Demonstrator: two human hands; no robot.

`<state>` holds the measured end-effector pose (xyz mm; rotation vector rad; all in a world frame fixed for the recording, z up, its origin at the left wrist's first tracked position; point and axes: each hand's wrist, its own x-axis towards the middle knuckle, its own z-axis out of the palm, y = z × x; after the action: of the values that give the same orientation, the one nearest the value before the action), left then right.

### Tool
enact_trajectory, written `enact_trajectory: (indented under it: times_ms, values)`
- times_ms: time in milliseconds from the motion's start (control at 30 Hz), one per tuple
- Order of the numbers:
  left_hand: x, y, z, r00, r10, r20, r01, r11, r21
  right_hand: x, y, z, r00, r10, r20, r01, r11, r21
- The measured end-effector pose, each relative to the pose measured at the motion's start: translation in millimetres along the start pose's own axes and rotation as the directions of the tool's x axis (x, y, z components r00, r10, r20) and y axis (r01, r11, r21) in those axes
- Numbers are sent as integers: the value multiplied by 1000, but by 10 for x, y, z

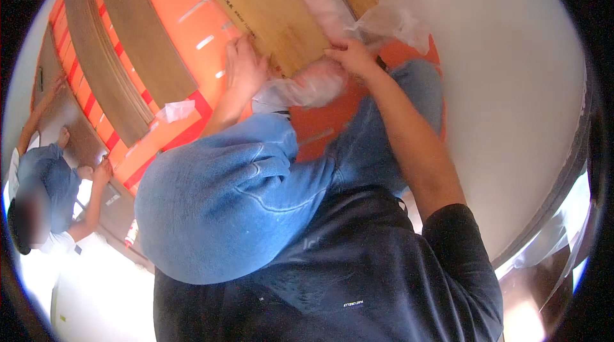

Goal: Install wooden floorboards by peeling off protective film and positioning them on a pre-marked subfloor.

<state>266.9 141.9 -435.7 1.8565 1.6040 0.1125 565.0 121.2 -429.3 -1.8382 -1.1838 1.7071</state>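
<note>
A light-brown floor plank (275,12), with a line of print along its left side, slants away from me, its near end toward my legs. My left hand (246,68) is at the plank's left edge near that end, fingers bent against it. At the near right corner, my right hand (352,57) pinches the plank between thumb and fingers. Crumpled see-through plastic (304,89) lies just below the plank's end, between my hands. More thin plastic film (400,19) bunches up beyond my right hand.
Orange underlay (182,6) with red strips covers the floor. Darker brown planks (137,22) lie on it to the left, near a white scrap (176,110). Another person (48,169) crouches at far left, hands on a laid board. A pale wall (511,86) rises at right.
</note>
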Motion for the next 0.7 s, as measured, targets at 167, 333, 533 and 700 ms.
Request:
enact_trajectory:
  times_ms: [167,333,533,700]
  values:
    - [-88,-101,-192,963,-236,130,264,734,-626,-229,-188,-97,998,49,25,-50,997,63]
    - [-309,137,-590,966,-249,70,204,567,-798,-557,-511,-124,1000,-12,10,10,989,150]
    - [-439,406,-1179,985,-161,55,111,361,-926,-993,-1239,-4,998,-18,65,-15,876,482]
    - [-798,789,-1991,997,-73,-20,-25,-80,-996,-1384,-2146,-69,917,-362,165,219,807,549]
